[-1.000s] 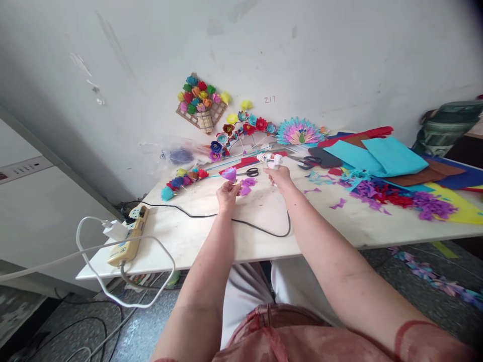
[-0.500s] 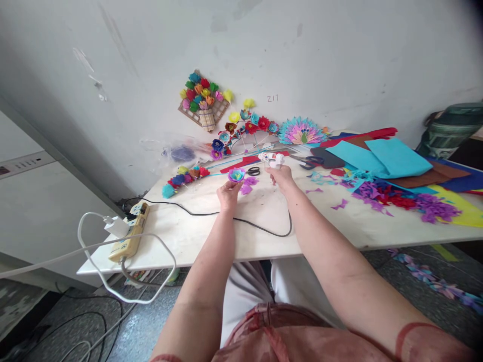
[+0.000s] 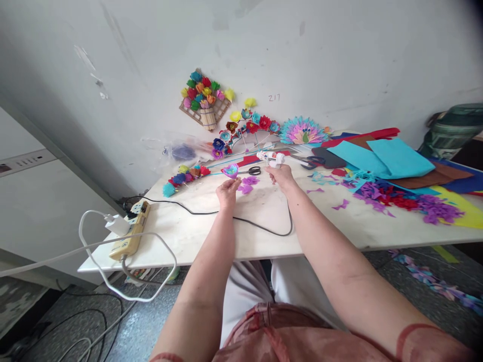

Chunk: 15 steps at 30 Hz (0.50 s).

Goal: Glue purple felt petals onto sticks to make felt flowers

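Note:
My left hand [image 3: 227, 190] pinches a small purple and blue paper flower [image 3: 230, 170] just above the white table [image 3: 211, 226]. My right hand [image 3: 281, 177] is closed round the handle of a white glue gun [image 3: 269, 158], whose nozzle points left toward the flower. The gun's black cord [image 3: 264, 229] loops across the table in front of my arms. Loose purple petals [image 3: 247, 184] lie between my two hands. Black-handled scissors [image 3: 252, 171] lie just beyond the flower.
Finished paper flowers [image 3: 184, 178] lie at the left and more stand against the wall [image 3: 245, 123]. Coloured felt sheets [image 3: 381, 156] and cut scraps [image 3: 407, 198] cover the right side. A power strip [image 3: 130, 236] with a white charger sits at the table's left corner.
My left hand has turned the flower between its fingers, showing its open face and then tilting it back. The right hand with the glue gun has barely moved.

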Available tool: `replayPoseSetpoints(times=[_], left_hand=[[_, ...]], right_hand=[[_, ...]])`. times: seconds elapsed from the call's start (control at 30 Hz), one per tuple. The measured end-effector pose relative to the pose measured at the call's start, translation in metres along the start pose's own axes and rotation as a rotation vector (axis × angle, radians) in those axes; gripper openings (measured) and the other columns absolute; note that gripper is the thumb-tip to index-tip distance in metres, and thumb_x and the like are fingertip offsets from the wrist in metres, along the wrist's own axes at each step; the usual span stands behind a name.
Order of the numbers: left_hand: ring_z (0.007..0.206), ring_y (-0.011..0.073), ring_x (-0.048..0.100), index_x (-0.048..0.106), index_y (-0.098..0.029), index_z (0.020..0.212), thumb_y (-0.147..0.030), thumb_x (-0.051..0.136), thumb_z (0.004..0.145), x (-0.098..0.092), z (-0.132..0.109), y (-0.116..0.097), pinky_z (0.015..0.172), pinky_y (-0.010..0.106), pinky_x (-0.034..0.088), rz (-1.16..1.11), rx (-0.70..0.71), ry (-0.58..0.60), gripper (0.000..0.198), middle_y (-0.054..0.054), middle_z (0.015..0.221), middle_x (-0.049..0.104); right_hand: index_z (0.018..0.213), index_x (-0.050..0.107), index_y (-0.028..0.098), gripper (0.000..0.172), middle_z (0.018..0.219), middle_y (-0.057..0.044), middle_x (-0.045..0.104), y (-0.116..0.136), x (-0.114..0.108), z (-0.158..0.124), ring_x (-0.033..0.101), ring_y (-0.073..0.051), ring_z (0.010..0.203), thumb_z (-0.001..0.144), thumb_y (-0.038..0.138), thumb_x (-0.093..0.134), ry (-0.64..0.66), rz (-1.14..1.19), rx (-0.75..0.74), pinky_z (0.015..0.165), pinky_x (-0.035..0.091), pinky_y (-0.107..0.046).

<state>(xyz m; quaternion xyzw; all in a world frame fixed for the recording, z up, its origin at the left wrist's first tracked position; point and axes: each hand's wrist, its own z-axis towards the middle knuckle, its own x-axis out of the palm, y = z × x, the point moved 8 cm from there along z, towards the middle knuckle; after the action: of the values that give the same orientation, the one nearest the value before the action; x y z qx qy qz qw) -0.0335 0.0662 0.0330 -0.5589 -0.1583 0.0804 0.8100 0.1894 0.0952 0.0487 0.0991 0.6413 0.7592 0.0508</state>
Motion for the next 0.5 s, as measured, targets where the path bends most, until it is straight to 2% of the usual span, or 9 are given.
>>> replayPoseSetpoints(times=[0.2,0.33,0.5], left_hand=[[0.055,0.01,0.055,0.065,-0.012,0.067,-0.039,0.075,0.055,0.009,-0.006,0.003,0.061,0.026,0.046,-0.138,-0.133,0.137,0.031,0.005,0.066,0.065],[0.054,0.0082,0.053,0.065,-0.012,0.072,-0.039,0.075,0.055,0.015,-0.01,0.007,0.059,0.024,0.044,-0.186,-0.19,0.232,0.033,0.005,0.067,0.065],[0.053,0.0074,0.052,0.064,-0.012,0.073,-0.039,0.076,0.054,0.017,-0.012,0.013,0.057,0.022,0.043,-0.202,-0.243,0.279,0.035,0.004,0.066,0.064]], right_hand=[[0.058,0.053,0.014,0.024,0.039,0.006,0.045,0.011,0.01,-0.006,0.034,-0.005,0.03,0.057,0.031,0.07,0.155,0.092,-0.046,0.03,0.028,-0.019],[0.054,0.053,0.013,0.03,0.041,0.003,0.05,0.017,0.02,-0.014,0.036,-0.004,0.03,0.055,0.036,0.073,0.347,0.058,-0.065,0.03,0.026,-0.019],[0.056,0.055,0.012,0.033,0.046,0.0,0.055,0.025,0.024,-0.022,0.038,-0.005,0.03,0.056,0.04,0.072,0.509,0.028,-0.104,0.031,0.027,-0.02]])
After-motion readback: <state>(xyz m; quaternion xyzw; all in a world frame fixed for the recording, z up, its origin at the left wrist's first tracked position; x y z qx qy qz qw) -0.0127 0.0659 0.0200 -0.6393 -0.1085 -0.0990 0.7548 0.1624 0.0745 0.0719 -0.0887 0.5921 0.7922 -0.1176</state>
